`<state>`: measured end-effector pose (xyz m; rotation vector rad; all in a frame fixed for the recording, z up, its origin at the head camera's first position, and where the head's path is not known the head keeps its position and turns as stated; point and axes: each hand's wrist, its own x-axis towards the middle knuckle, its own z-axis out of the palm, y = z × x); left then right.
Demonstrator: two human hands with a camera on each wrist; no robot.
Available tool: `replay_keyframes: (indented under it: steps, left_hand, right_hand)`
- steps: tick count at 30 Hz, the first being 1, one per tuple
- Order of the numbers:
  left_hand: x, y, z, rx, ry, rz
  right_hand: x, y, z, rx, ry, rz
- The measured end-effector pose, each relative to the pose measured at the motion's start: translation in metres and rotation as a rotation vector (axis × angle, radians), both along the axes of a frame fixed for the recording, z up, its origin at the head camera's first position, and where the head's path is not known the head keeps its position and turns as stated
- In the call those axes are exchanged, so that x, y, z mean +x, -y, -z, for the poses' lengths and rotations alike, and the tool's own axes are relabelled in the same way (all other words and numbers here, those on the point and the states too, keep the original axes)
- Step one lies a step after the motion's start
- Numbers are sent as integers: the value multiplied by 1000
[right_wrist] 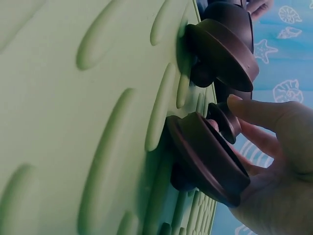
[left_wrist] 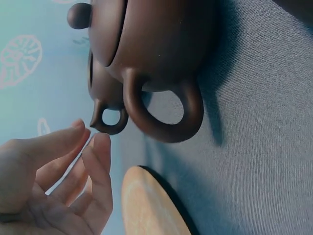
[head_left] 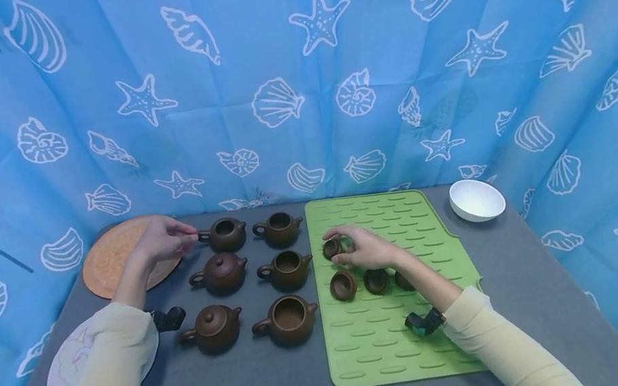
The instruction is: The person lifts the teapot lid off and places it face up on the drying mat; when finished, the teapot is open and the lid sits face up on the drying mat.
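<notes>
At the back left, my left hand [head_left: 163, 238] has its thumb and fingertips at the outer end of the handle of a lidless brown teapot [head_left: 227, 236], seeming to pinch it. My right hand [head_left: 365, 248], over the green mat, holds a small brown teapot lid [head_left: 331, 249] between thumb and fingers. Nearer me, more lids lie upturned on the mat, among them one lid [head_left: 342, 286], another lid [head_left: 377, 282] and a third, partly hidden under my right forearm. Two teapots wear lids: the middle-left teapot [head_left: 221, 276] and the front-left teapot [head_left: 213, 332].
Other lidless teapots stand in a column left of the green mat [head_left: 368, 355]: a back one [head_left: 280, 232], a middle one [head_left: 289, 281] and a front one [head_left: 290, 334]. A white bowl [head_left: 476, 200] sits at right. Round placemats, one orange [head_left: 101, 264] and one pale [head_left: 62, 374], lie at left.
</notes>
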<state>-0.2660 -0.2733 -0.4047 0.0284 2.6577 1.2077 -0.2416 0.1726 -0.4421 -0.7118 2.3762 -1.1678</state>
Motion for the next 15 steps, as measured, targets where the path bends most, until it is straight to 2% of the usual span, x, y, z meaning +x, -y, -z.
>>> replay_keyframes:
  steps: [4, 8, 11, 15]
  left_hand:
    - [8, 3, -4, 11, -44, 19]
    - [16, 9, -4, 29, -73, 31]
    - [23, 13, -2, 34, -61, 26]
    - [35, 14, 2, 37, -38, 18]
  right_hand:
    - [0, -3, 0, -28, 11, 41]
    - [-1, -6, -2, -61, -41, 102]
    - [1, -5, -5, -82, -86, 148]
    - [6, 1, -12, -124, -94, 187]
